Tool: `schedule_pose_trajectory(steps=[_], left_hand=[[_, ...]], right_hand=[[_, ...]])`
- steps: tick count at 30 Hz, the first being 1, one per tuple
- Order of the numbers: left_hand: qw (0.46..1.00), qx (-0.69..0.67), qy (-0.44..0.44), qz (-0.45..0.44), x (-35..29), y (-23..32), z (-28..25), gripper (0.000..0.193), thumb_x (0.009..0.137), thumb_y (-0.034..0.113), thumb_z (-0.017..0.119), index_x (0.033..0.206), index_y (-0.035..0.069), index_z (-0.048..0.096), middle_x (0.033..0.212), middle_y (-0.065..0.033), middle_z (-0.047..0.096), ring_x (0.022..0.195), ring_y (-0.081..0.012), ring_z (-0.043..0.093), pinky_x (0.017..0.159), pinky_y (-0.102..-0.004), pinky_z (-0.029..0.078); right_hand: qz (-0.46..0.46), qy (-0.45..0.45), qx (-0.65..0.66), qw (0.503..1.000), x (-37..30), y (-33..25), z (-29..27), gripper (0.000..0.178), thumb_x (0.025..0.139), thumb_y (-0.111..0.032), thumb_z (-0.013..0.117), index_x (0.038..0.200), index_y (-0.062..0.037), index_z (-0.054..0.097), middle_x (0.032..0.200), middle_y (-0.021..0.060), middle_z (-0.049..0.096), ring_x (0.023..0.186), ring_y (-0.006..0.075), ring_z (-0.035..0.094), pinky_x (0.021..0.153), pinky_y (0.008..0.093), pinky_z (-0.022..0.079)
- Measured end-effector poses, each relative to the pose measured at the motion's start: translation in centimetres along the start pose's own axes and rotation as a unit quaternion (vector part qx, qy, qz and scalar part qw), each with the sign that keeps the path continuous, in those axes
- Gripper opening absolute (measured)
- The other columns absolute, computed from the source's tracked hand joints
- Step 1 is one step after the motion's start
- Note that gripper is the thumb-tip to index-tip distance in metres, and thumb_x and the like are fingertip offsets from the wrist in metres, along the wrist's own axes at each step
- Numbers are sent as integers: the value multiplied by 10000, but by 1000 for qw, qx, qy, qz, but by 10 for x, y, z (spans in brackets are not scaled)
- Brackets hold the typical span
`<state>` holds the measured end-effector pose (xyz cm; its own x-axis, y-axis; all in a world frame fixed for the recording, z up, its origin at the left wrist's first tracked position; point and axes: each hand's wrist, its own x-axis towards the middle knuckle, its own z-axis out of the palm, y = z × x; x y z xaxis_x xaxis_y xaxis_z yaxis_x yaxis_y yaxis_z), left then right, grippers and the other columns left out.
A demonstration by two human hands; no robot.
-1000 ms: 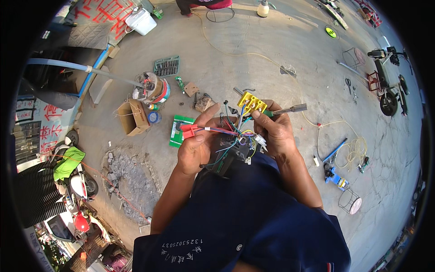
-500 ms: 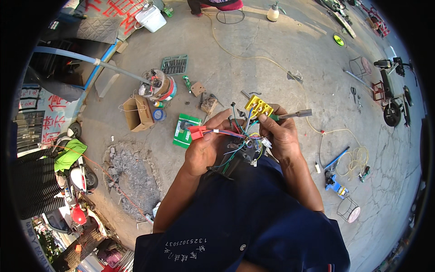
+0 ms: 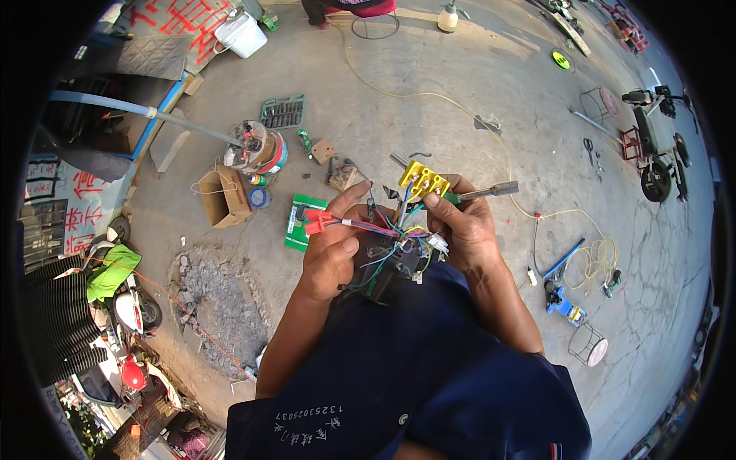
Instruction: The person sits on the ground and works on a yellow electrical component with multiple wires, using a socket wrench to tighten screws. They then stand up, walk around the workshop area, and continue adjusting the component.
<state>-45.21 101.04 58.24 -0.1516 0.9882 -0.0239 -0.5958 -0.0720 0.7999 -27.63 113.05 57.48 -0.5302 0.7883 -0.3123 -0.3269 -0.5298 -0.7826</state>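
Note:
A yellow terminal block [image 3: 425,181] with metal screws is pinched in my right hand [image 3: 469,230], the thumb pressed on its lower edge. The same hand also holds a screwdriver [image 3: 491,191] crosswise, its green part partly hidden by fingers. My left hand [image 3: 326,262] has thumb and index finger apart; a red plug connector [image 3: 319,222] lies across the gap between them. From that connector, red and blue leads run to a tangle of coloured wires [image 3: 402,238] between my hands. Beneath the tangle is a dark box [image 3: 395,270], partly hidden by the wires.
Farther left stand a green box [image 3: 297,234], an open cardboard carton [image 3: 225,205] and a bucket [image 3: 268,153]. A socket tray [image 3: 282,113] lies behind. Broken rubble [image 3: 218,295] covers the left ground. At right are a blue tool [image 3: 566,307], a stool [image 3: 596,353] and a coiled hose [image 3: 602,264].
My left thumb has moved down, away from the index finger, and the red connector has shifted slightly left. The terminal block stays in my right hand. The whole view has shifted slightly.

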Motion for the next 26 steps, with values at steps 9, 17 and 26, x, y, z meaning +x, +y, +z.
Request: schedule_pose_trajectory(steps=[9, 17, 26], left_hand=[[999, 38, 20, -13, -5, 0, -2, 620, 907, 29, 604, 1468, -36, 349, 1209, -181, 614, 1112, -219, 615, 981, -370, 488], [997, 52, 60, 6, -5, -3, 0, 442, 909, 55, 616, 1302, -61, 451, 1168, -191, 624, 1070, -241, 635, 981, -380, 504], [998, -36, 39, -28, -4, -2, -7, 410, 856, 199, 679, 1160, -9, 498, 1201, -257, 590, 1079, -300, 641, 1008, -436, 512]], right_hand=[[0, -22, 16, 1000, -1, -2, 1, 231, 877, -118, 773, 1020, -28, 615, 777, -9, 606, 582, 51, 459, 505, 205, 336], [6, -21, 11, 1000, -1, -1, -3, 239, 873, -122, 778, 1025, -29, 620, 780, -11, 609, 579, 46, 456, 504, 202, 329], [3, -19, -2, 1000, -2, 0, -4, 261, 869, -158, 790, 1031, -38, 625, 779, -10, 618, 589, 52, 470, 521, 207, 350]])
